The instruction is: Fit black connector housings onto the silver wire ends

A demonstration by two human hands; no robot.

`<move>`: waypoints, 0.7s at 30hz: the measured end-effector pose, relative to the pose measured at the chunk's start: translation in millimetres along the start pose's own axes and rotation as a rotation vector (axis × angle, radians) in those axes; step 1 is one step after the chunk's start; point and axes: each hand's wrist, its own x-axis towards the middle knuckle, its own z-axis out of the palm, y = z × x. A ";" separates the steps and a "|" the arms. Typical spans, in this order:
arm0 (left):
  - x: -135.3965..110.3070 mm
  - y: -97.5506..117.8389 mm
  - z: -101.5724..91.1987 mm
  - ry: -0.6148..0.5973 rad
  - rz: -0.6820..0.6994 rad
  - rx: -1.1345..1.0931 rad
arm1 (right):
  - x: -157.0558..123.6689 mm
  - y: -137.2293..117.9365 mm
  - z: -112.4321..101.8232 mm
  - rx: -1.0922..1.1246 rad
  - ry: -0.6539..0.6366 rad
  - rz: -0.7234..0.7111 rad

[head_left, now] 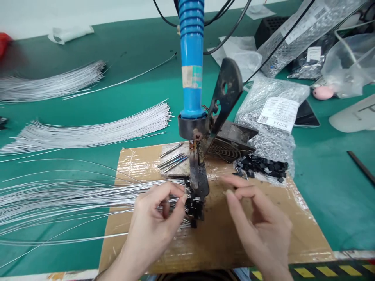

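Observation:
My left hand (161,214) is closed in a pinch, thumb against forefinger, on a thin white wire beside a cluster of small black pieces (195,207). Those pieces sit at the ends of many thin white wires (88,195) that run off to the left. Over the cardboard, my right hand (260,218) holds its thumb and fingers close together; anything between the tips is too small to make out. Between the hands, a blue-handled soldering iron (191,78) points straight down, its metal tip (193,175) just above the black cluster. A dark metal bracket (225,89) stands beside it.
A cardboard sheet (228,249) covers the green table (140,35). Two more wire bundles (96,130) lie at the left. Loose black pieces (263,166) and a labelled bubble-wrap bag (275,113) are at the right. A solder reel (231,142) and metal rods (174,160) lie near the iron.

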 end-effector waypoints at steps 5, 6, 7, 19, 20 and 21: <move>-10.8 -13.1 -4.4 0.132 0.288 0.300 | 10.4 28.8 -25.9 -0.215 0.183 -0.007; -13.4 -13.9 -6.4 0.146 0.312 0.330 | 10.3 32.8 -28.0 -0.202 0.206 0.007; -15.3 -14.6 -9.4 0.157 0.330 0.345 | 9.8 35.8 -29.1 -0.175 0.228 0.024; 107.9 -87.8 -89.1 0.133 0.511 1.016 | 9.9 29.8 -24.6 0.019 0.334 0.102; 118.9 -93.0 -89.9 0.092 0.509 1.043 | 9.8 28.7 -24.9 0.007 0.337 0.121; 127.5 -96.3 -89.6 0.063 0.509 1.064 | 9.6 27.9 -25.3 0.000 0.332 0.143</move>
